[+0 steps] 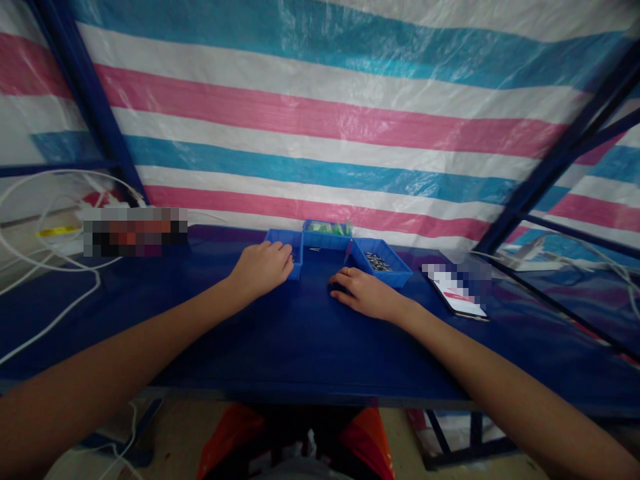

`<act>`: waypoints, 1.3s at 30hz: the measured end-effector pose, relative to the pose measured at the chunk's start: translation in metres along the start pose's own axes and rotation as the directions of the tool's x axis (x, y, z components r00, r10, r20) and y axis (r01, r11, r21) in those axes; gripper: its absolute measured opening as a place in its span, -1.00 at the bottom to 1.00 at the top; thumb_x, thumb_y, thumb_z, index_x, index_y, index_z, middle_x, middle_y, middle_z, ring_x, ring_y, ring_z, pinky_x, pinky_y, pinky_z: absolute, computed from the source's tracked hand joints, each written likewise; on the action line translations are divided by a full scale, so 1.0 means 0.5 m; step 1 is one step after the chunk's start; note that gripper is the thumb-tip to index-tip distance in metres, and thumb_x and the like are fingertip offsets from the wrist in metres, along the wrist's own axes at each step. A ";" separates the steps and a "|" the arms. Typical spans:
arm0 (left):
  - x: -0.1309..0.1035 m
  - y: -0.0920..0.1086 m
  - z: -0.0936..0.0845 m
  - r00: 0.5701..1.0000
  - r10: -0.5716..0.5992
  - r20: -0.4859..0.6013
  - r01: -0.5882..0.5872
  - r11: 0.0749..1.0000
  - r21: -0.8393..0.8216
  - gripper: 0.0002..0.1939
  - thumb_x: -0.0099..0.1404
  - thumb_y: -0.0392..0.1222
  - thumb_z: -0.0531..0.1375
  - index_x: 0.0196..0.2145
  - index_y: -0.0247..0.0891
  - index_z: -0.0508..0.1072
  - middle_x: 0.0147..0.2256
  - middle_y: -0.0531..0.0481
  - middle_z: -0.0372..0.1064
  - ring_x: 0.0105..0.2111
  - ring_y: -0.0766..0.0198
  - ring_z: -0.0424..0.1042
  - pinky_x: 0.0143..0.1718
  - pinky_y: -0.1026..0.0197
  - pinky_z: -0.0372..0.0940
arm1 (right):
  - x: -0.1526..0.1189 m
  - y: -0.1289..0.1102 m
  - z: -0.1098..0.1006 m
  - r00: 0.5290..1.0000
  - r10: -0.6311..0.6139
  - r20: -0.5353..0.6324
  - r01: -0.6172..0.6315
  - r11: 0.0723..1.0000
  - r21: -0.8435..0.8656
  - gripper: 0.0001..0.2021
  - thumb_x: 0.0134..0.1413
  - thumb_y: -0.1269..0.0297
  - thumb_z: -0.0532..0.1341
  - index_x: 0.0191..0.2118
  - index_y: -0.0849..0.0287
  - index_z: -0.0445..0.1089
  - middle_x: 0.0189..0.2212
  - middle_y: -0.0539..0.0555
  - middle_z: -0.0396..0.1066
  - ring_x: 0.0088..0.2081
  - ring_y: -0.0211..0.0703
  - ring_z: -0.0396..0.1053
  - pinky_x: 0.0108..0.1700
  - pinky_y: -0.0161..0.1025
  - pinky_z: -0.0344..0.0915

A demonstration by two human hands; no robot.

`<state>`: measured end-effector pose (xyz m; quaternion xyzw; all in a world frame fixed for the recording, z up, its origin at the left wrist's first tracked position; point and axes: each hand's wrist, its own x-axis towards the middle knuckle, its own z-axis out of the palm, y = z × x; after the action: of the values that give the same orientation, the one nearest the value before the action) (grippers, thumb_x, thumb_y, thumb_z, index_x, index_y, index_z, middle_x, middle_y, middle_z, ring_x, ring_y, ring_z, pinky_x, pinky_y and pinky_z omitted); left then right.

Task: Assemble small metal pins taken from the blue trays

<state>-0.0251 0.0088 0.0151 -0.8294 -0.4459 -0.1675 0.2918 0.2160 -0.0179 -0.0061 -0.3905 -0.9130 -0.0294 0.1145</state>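
My left hand (pixel 264 268) is over the front left part of the left blue bin (pixel 296 268), its fingers bent together; what they hold, if anything, is hidden. My right hand (pixel 367 291) rests low at the table, in front of the right blue bin (pixel 404 277), fingers curled with a small dark gap under them; a ring is on one finger. Dark and silvery small parts (pixel 378 261) lie in the right bin. Between the two, the rear blue bin (pixel 327 241) holds green and clear packets (pixel 330 229). A tiny light piece (pixel 315 249) lies before it.
A phone (pixel 457 295) with a lit screen lies right of the bins on the blue table (pixel 310 347). White cables (pixel 75 303) loop over the left side, beside a blurred-out object (pixel 137 232). Blue frame posts and a striped sheet (pixel 325 120) stand behind.
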 end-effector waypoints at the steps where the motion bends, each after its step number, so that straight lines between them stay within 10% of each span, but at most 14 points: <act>1: -0.001 0.001 0.000 1.000 0.024 -0.007 -0.024 1.000 0.007 -0.73 0.31 -0.20 -0.07 -0.38 -0.32 0.38 -0.45 -0.09 0.36 -0.41 0.17 0.36 -0.48 0.24 0.11 | 0.000 0.000 0.000 1.000 -0.001 0.002 0.001 1.000 0.004 -0.71 0.21 0.23 0.03 -0.05 0.26 0.32 -0.19 0.20 0.34 -0.14 -0.10 0.33 -0.05 -0.14 0.26; 25: -0.015 0.044 -0.016 0.950 0.306 -0.059 -0.311 0.943 -0.117 -0.80 0.29 -0.26 -0.02 -0.36 -0.34 0.37 -0.38 -0.13 0.31 -0.32 0.17 0.30 -0.40 0.22 0.15 | 0.000 0.001 -0.002 1.000 -0.005 0.016 0.005 1.000 0.008 -0.73 0.20 0.26 0.04 -0.06 0.25 0.33 -0.21 0.19 0.34 -0.17 -0.11 0.33 -0.07 -0.16 0.26; 28: -0.021 0.058 -0.014 0.898 0.438 0.039 -0.362 0.786 -0.501 -0.81 0.29 -0.19 0.02 -0.31 -0.29 0.40 -0.39 -0.03 0.34 -0.38 0.30 0.33 -0.38 0.29 0.18 | 0.001 0.002 0.000 1.000 -0.008 0.013 0.008 1.000 0.009 -0.74 0.20 0.27 0.05 -0.07 0.25 0.34 -0.22 0.18 0.34 -0.18 -0.11 0.33 -0.09 -0.15 0.26; 31: -0.021 0.064 -0.005 0.847 0.483 0.223 -0.018 0.445 -0.895 -0.78 0.24 -0.12 0.12 -0.20 -0.25 0.39 -0.45 0.07 0.35 -0.50 0.41 0.32 -0.48 0.37 0.17 | 0.002 0.004 0.001 1.000 -0.009 0.017 0.009 1.000 0.008 -0.74 0.20 0.27 0.05 -0.07 0.24 0.33 -0.22 0.18 0.34 -0.17 -0.11 0.33 -0.09 -0.15 0.26; 35: -0.012 0.047 -0.003 0.632 0.686 0.362 0.430 0.078 -0.899 -0.68 0.12 -0.16 0.25 -0.14 -0.22 0.36 -0.32 0.02 0.41 -0.38 0.35 0.40 -0.40 0.32 0.28 | 0.001 0.006 0.001 1.000 -0.006 0.031 0.006 1.000 -0.006 -0.74 0.20 0.26 0.05 -0.07 0.25 0.33 -0.22 0.18 0.34 -0.16 -0.12 0.33 -0.09 -0.18 0.26; 39: -0.008 0.028 -0.015 0.549 0.775 0.313 0.509 -0.013 -0.861 -0.58 -0.03 -0.09 0.36 -0.18 -0.17 0.42 -0.25 -0.01 0.44 -0.29 0.30 0.42 -0.27 0.24 0.32 | 0.004 0.006 0.006 1.000 -0.011 0.026 0.013 0.998 -0.058 -0.74 0.22 0.26 0.02 -0.07 0.24 0.32 -0.22 0.17 0.34 -0.16 -0.12 0.32 -0.09 -0.20 0.25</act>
<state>-0.0157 -0.0049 0.0141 -0.7788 -0.1504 0.0146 -0.6088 0.2161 -0.0140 -0.0085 -0.3885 -0.9155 -0.0517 0.0910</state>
